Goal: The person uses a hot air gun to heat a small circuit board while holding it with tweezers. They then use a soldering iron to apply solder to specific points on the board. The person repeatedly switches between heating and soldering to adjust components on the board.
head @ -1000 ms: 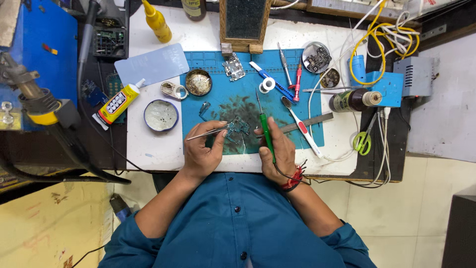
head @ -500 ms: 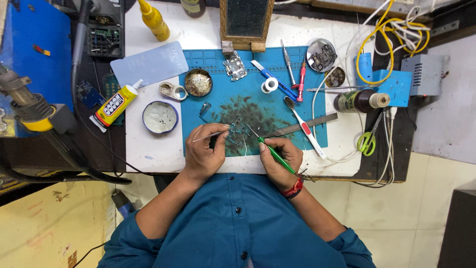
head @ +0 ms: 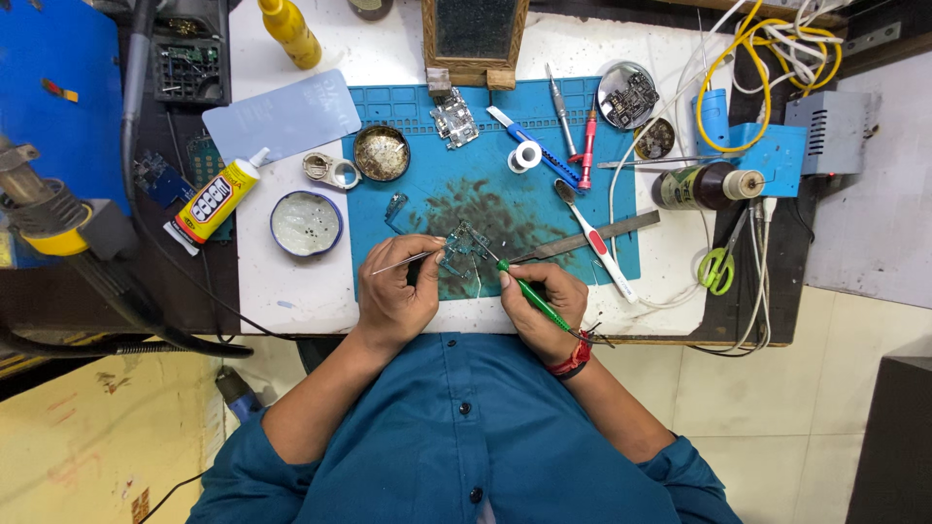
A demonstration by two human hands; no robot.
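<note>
The left hand (head: pixel 398 291) pinches slim metal tweezers (head: pixel 406 260), their tips touching a small circuit board (head: pixel 464 243) lying on the blue mat (head: pixel 408 209) just above both hands. The right hand (head: pixel 544 303) is curled around a green-handled tool (head: pixel 532 295), its tip at the board's right edge. Up and left of the left hand lie a round tin (head: pixel 305 223) and a yellow glue tube (head: pixel 216 198) with a dark label. Green-handled scissors (head: pixel 716 266) lie well right of the right hand.
</note>
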